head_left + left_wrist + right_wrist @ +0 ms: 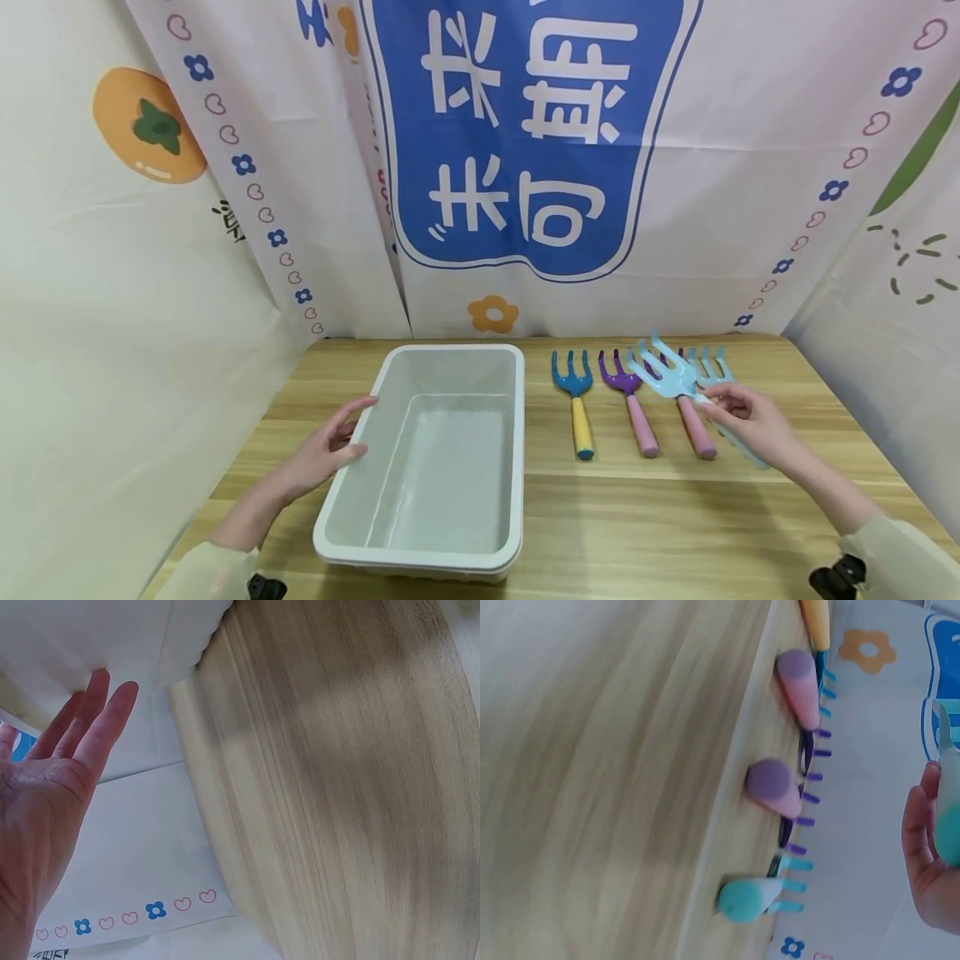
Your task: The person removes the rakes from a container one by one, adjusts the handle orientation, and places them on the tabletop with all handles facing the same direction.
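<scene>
My right hand (pixel 757 421) holds a light-blue hand fork (pixel 672 377) by the handle, raised above the table with its tines pointing up and left. In the right wrist view, its pale handle (pixel 949 787) ends in teal. Behind and below it lie a purple fork with a pink handle (pixel 697 429) and a second light-blue fork (pixel 716 367), both partly hidden. At the left side of a light-grey plastic bin (pixel 517 467), my left hand (pixel 318 454) has its fingertips and thumb right at the rim. Extended fingers (pixel 112 720) reach up against the bin's outer wall (pixel 135 637).
Another purple fork with a pink handle (pixel 642 425) and a blue fork with a yellow handle (pixel 582 429) lie side by side right of the bin. The wooden table (pixel 637 533) meets a printed cloth (pixel 330 208) at the back and sides.
</scene>
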Demonstrator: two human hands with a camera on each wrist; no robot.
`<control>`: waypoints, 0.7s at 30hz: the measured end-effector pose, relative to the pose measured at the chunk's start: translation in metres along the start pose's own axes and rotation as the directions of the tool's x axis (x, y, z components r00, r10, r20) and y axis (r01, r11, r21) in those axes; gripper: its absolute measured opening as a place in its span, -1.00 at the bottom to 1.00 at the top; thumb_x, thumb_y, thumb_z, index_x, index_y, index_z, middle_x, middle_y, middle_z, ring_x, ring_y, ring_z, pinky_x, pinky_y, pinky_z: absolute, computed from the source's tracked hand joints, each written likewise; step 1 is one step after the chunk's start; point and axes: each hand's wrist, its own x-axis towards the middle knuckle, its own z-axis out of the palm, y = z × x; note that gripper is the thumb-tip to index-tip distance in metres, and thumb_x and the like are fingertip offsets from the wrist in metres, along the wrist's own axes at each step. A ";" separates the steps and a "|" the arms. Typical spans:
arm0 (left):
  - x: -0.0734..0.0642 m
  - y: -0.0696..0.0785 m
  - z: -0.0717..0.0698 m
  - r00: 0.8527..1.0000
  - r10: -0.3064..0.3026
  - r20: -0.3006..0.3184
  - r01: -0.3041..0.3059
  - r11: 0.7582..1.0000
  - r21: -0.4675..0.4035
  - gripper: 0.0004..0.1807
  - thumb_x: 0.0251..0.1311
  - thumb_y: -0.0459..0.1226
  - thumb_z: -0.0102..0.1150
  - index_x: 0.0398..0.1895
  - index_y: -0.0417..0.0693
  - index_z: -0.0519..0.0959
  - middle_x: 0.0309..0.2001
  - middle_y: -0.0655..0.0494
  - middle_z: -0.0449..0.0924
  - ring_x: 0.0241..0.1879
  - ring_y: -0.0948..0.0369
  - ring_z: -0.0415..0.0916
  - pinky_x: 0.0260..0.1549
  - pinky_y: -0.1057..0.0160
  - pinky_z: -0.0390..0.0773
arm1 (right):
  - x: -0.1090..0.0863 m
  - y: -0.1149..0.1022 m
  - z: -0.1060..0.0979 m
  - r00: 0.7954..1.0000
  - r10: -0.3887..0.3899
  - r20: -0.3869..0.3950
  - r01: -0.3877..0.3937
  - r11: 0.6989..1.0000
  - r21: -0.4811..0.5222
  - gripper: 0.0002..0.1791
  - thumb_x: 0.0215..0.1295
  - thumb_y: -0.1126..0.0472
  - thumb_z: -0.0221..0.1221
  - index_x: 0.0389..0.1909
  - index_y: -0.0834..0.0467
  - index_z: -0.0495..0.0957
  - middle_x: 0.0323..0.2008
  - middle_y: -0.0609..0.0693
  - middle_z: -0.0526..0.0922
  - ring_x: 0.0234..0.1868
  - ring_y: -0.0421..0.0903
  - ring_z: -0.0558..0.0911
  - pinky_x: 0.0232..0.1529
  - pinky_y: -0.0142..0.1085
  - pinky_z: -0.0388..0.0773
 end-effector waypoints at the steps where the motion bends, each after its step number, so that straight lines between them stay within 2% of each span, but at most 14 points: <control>1: 0.000 0.000 0.000 1.000 0.000 -0.001 0.000 1.000 0.001 -0.32 0.40 -0.38 0.00 0.48 -0.17 -0.04 0.13 -0.55 0.34 -0.10 0.10 0.55 -0.27 0.08 0.64 | -0.001 0.003 -0.002 1.000 0.001 -0.014 -0.001 1.000 -0.006 -0.75 0.39 0.25 0.16 -0.08 0.38 0.52 -0.47 -0.01 0.55 -0.50 -0.24 0.48 -0.53 -0.38 0.43; 18: 0.002 -0.004 0.000 1.000 -0.007 -0.007 0.007 1.000 0.019 -0.32 0.40 -0.36 0.00 0.49 -0.14 -0.03 0.13 -0.53 0.35 -0.09 0.08 0.55 -0.24 0.07 0.63 | -0.007 0.044 -0.033 0.982 0.073 -0.172 -0.083 0.995 -0.051 -0.64 0.37 0.21 0.18 -0.03 0.46 0.48 -0.51 -0.03 0.58 -0.49 -0.33 0.48 -0.50 -0.46 0.42; 21: 0.002 -0.003 0.000 1.000 -0.010 -0.005 0.010 1.000 0.017 -0.32 0.40 -0.36 0.01 0.49 -0.14 -0.03 0.13 -0.53 0.35 -0.08 0.09 0.55 -0.24 0.07 0.63 | -0.007 0.053 -0.036 0.978 0.095 -0.188 -0.107 0.993 -0.058 -0.62 0.38 0.19 0.18 -0.04 0.46 0.48 -0.52 -0.10 0.58 -0.50 -0.34 0.48 -0.52 -0.45 0.42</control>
